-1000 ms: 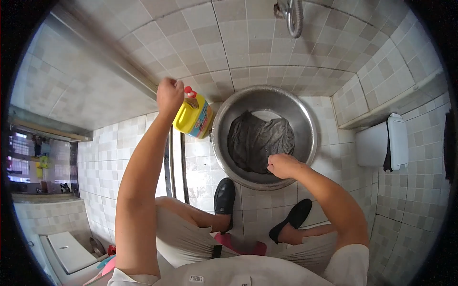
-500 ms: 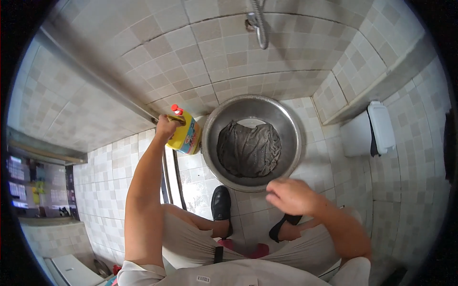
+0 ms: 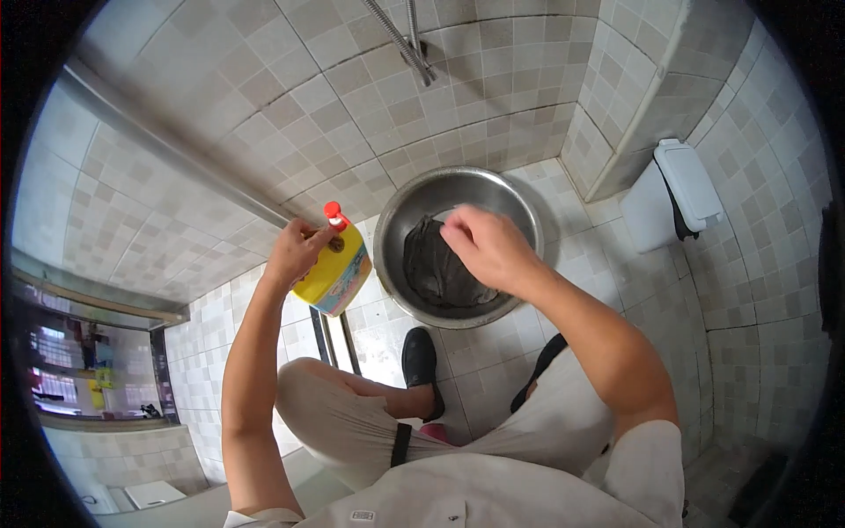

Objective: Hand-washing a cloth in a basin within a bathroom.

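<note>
My left hand [image 3: 296,253] is closed on the handle of a yellow jug [image 3: 332,275], which has a red cap [image 3: 333,210] and a blue-and-pink label. The jug leans beside the left rim of a wide metal basin [image 3: 388,201]. Inside the basin lies a bunched dark grey cloth [image 3: 431,268], which looks damp. My right hand [image 3: 489,246] hovers over the basin's right half with its fingers curled in, and I see nothing in it. That hand hides part of the cloth, and its fingertips are slightly blurred.
A metal shower hose [image 3: 400,40] hangs on the tiled wall behind the basin. To the right stands a white lidded bin [image 3: 662,204]. My dark shoe [image 3: 421,363] is close to the basin's near side. A raised door track [image 3: 339,339] runs along the floor at left.
My right hand has moved left and forward from the basin's near edge to above the cloth. The jug has tilted in my left hand and shows more of its label. The view has shifted.
</note>
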Motion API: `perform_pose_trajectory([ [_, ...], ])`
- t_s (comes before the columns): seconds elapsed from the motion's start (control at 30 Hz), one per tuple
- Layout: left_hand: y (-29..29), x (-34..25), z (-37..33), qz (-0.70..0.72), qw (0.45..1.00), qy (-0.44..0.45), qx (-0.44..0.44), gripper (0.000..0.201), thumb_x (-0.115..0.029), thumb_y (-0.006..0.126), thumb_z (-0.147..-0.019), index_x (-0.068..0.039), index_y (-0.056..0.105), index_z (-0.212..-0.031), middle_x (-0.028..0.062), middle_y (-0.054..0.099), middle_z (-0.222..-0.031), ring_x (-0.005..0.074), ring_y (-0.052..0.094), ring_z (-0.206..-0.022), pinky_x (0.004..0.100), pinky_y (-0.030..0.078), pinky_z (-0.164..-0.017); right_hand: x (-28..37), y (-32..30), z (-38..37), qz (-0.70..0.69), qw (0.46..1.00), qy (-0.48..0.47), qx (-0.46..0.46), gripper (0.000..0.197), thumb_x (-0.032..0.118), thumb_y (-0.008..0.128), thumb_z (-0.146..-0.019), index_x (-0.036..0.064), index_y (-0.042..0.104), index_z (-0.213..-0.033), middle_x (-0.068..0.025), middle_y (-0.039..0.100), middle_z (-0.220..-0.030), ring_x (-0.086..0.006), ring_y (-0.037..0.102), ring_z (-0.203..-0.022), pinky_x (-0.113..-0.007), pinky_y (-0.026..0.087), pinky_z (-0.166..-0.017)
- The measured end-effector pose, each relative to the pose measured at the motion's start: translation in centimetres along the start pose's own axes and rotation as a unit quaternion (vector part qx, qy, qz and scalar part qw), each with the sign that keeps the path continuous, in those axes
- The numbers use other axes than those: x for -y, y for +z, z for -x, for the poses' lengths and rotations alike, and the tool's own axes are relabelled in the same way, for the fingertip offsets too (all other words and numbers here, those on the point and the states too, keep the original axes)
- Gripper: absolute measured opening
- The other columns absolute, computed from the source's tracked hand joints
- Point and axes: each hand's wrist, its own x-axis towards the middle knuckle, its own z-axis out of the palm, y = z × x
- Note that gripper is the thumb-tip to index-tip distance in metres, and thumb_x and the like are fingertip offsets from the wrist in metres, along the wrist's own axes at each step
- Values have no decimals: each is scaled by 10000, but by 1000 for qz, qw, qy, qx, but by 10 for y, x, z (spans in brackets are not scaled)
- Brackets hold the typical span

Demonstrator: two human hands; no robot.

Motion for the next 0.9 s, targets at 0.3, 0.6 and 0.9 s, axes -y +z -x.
perform_pose_trajectory([
  [0.3, 38, -44, 82, 343, 925, -73, 143, 440, -246, 680, -812, 31, 444, -1060, 92, 529, -693, 147, 494, -481, 265, 370, -383, 22, 11, -8, -103, 989, -96, -42, 346, 248, 567, -915, -16, 538, -1137, -99, 629, -895, -167, 597, -731, -298, 491, -717],
  [0.6, 117, -81, 156, 520, 818, -107, 221, 517, -210, 704, -784, -16, 350, -1106, 51, 508, -688, 96, 456, -452, 245, 345, -334, 17, -22, 38, -5, 986, -5, 167, 290, 176, 602, -894, -16, 560, -1107, -89, 649, -802, -132, 591, -687, -287, 484, -638],
  [0.9, 141, -78, 175, 408, 853, -76, 315, 486, -168, 672, -792, 7, 369, -1128, 142, 571, -975, 171, 587, -849, 295, 489, -715, -18, -38, 34, -159, 909, 131, 362, 262, 131, 601, -887, 7, 596, -1118, -40, 641, -928, -77, 563, -798, -238, 463, -681],
])
